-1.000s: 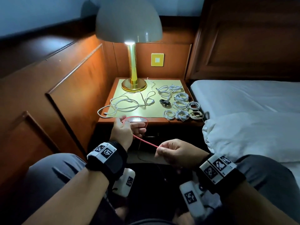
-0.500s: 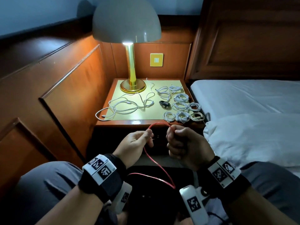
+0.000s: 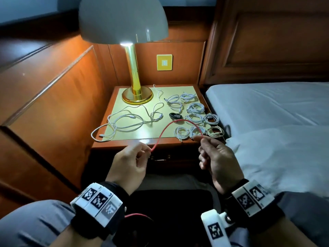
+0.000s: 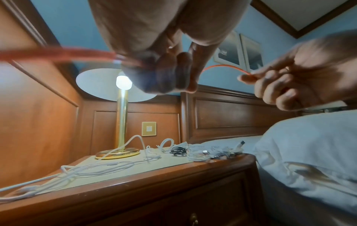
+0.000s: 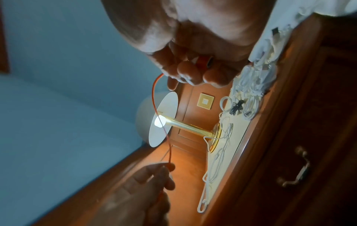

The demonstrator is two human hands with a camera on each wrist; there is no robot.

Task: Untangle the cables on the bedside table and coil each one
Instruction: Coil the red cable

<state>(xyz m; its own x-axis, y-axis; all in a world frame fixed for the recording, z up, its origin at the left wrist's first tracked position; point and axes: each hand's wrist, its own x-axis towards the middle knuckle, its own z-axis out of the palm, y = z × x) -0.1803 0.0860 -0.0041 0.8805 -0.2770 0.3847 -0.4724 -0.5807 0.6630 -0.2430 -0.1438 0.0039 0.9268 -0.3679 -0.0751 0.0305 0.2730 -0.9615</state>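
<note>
A thin red cable (image 3: 170, 124) arches between my two hands in front of the bedside table (image 3: 124, 144). My left hand (image 3: 135, 155) pinches it near the table's front edge, and its tail (image 3: 135, 215) drops behind my left wrist. My right hand (image 3: 204, 145) pinches the other end of the arch (image 5: 154, 85) with curled fingers. On the table lie loose tangled white cables (image 3: 128, 122) at the left, several coiled white cables (image 3: 195, 114) at the right, and one small black coil (image 3: 175, 115).
A brass lamp (image 3: 136, 77) with a grey shade stands lit at the table's back. Wooden panelling runs along the left; a bed with a white sheet (image 3: 267, 104) and pillow (image 3: 277, 154) lies at the right. A drawer handle (image 5: 297, 166) sits under the tabletop.
My hands have moved apart, and the red cable's loop between them has widened and risen over the table's front edge. The left hand drew left, the right stayed near the coils.
</note>
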